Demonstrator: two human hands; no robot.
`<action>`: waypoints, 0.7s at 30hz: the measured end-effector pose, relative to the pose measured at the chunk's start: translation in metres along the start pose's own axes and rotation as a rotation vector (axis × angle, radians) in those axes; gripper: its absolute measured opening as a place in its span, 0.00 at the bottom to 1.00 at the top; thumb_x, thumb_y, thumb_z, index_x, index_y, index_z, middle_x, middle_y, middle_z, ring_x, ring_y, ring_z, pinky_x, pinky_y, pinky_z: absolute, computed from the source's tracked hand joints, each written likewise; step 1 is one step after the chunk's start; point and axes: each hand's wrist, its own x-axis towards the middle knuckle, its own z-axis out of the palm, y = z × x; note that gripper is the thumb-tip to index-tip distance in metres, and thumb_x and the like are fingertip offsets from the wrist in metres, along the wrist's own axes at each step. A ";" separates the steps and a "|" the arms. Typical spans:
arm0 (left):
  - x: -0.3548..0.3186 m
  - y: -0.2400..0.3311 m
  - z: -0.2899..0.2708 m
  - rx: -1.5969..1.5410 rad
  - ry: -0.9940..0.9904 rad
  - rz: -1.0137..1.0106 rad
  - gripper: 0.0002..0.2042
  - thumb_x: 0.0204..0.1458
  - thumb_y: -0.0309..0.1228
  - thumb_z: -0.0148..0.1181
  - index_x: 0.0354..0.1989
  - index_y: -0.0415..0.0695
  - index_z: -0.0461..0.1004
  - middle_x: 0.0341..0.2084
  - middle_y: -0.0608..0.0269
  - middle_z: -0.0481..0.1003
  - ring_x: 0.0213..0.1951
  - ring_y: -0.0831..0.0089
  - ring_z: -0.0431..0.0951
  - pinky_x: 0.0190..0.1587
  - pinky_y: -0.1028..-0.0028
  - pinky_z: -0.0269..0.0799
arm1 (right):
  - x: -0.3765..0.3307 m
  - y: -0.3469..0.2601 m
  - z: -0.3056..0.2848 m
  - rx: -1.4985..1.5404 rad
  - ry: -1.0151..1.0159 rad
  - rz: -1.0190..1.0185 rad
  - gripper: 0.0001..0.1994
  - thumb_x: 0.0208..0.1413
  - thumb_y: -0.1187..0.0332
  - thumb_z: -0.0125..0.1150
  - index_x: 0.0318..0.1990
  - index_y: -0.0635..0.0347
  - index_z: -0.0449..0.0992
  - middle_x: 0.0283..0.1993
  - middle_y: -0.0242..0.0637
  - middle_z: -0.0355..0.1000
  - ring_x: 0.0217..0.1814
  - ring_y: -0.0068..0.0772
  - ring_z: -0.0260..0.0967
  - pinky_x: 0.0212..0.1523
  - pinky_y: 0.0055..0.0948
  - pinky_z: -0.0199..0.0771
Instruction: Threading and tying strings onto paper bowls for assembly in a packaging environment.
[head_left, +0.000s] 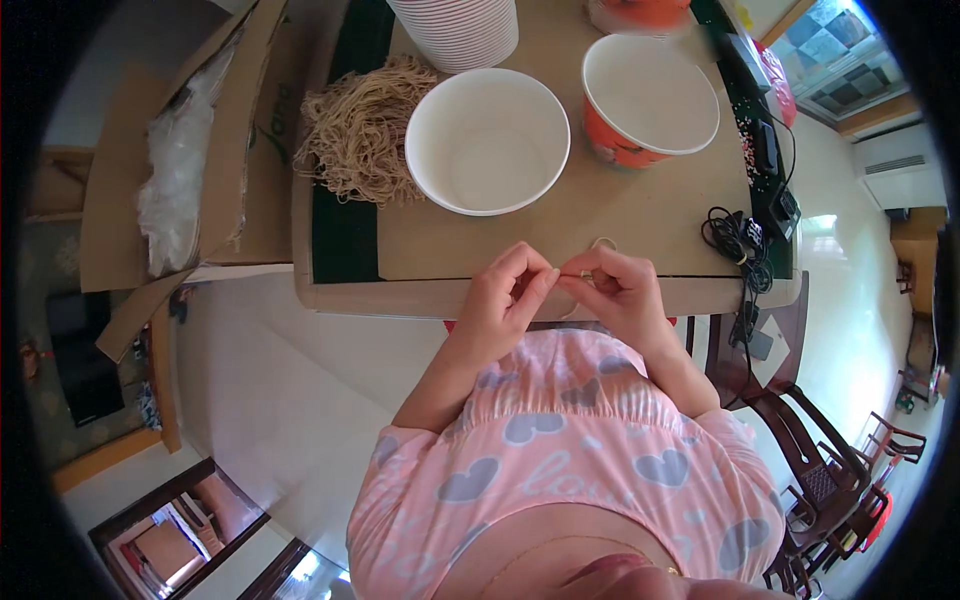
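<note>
on the table [370, 298], a white tub [488, 140] stands mid-top, an orange-patterned tub [630, 150] toward the right edge, tangled string [355, 130] along the left; over the near edge, left hand [510, 292] and right hand [622, 288] pinch a beige strand [604, 240], fingertips meeting.

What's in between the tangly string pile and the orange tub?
In the head view, another open tub, white inside, stands between the string pile and the orange tub.

Glossy pale floor [838, 290] catching light, dark wooden chairs [797, 435] off right, bluish window [840, 45] top right.
</note>
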 end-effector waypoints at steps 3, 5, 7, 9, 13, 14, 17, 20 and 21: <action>0.000 0.000 -0.003 -0.022 -0.005 -0.038 0.04 0.56 0.22 0.56 0.31 0.38 0.69 0.24 0.66 0.68 0.23 0.83 0.66 0.25 0.79 0.62 | 0.002 0.000 0.001 -0.022 0.021 -0.052 0.03 0.50 0.80 0.64 0.32 0.63 0.77 0.21 0.20 0.59 0.19 0.09 0.46 0.19 0.17 0.43; 0.001 -0.001 -0.004 -0.030 0.008 -0.042 0.03 0.54 0.21 0.57 0.31 0.38 0.69 0.24 0.67 0.69 0.24 0.83 0.68 0.26 0.80 0.64 | 0.003 0.003 -0.001 -0.071 -0.007 0.001 0.05 0.51 0.78 0.64 0.35 0.62 0.77 0.22 0.26 0.64 0.21 0.13 0.52 0.21 0.19 0.52; 0.002 -0.001 -0.004 -0.004 0.015 -0.025 0.03 0.54 0.21 0.58 0.31 0.38 0.69 0.25 0.66 0.70 0.24 0.83 0.69 0.26 0.80 0.65 | 0.004 0.003 0.000 -0.052 0.004 -0.004 0.05 0.51 0.77 0.64 0.35 0.62 0.77 0.22 0.27 0.64 0.21 0.14 0.52 0.21 0.19 0.53; 0.005 -0.002 -0.002 0.019 0.022 -0.009 0.03 0.54 0.21 0.58 0.31 0.38 0.70 0.25 0.66 0.70 0.24 0.83 0.69 0.26 0.80 0.65 | 0.005 0.003 -0.001 -0.035 0.015 -0.008 0.05 0.51 0.77 0.64 0.35 0.62 0.77 0.22 0.27 0.64 0.22 0.14 0.53 0.21 0.20 0.54; 0.009 -0.001 0.000 0.051 0.020 0.040 0.03 0.53 0.21 0.59 0.32 0.38 0.70 0.25 0.65 0.70 0.23 0.83 0.69 0.25 0.80 0.65 | 0.007 0.008 -0.003 -0.079 0.048 -0.057 0.04 0.50 0.77 0.64 0.34 0.62 0.76 0.22 0.28 0.65 0.21 0.14 0.53 0.22 0.19 0.54; 0.010 0.000 0.001 0.073 0.019 0.062 0.03 0.52 0.21 0.59 0.32 0.38 0.70 0.25 0.65 0.70 0.22 0.83 0.69 0.25 0.80 0.64 | 0.007 0.009 -0.004 -0.104 0.051 -0.074 0.04 0.50 0.77 0.64 0.34 0.62 0.76 0.22 0.27 0.65 0.21 0.14 0.53 0.22 0.19 0.54; 0.011 0.005 -0.001 0.156 0.136 0.171 0.06 0.49 0.21 0.62 0.33 0.40 0.72 0.27 0.64 0.71 0.26 0.77 0.71 0.28 0.76 0.67 | 0.008 0.009 -0.008 -0.115 0.040 -0.078 0.04 0.49 0.78 0.62 0.33 0.62 0.76 0.22 0.26 0.65 0.21 0.14 0.52 0.21 0.19 0.54; 0.034 0.017 -0.013 0.598 0.321 0.536 0.11 0.44 0.22 0.66 0.37 0.42 0.73 0.30 0.62 0.72 0.33 0.66 0.72 0.36 0.69 0.69 | 0.009 0.013 -0.010 -0.040 0.072 -0.028 0.04 0.49 0.79 0.62 0.32 0.62 0.75 0.21 0.25 0.65 0.21 0.14 0.52 0.21 0.19 0.53; 0.043 0.025 -0.011 0.699 0.333 0.544 0.16 0.42 0.25 0.67 0.41 0.44 0.73 0.32 0.61 0.72 0.39 0.59 0.71 0.43 0.64 0.67 | 0.009 0.015 -0.010 -0.042 0.077 -0.030 0.04 0.49 0.79 0.62 0.32 0.62 0.75 0.21 0.25 0.65 0.21 0.14 0.52 0.21 0.19 0.53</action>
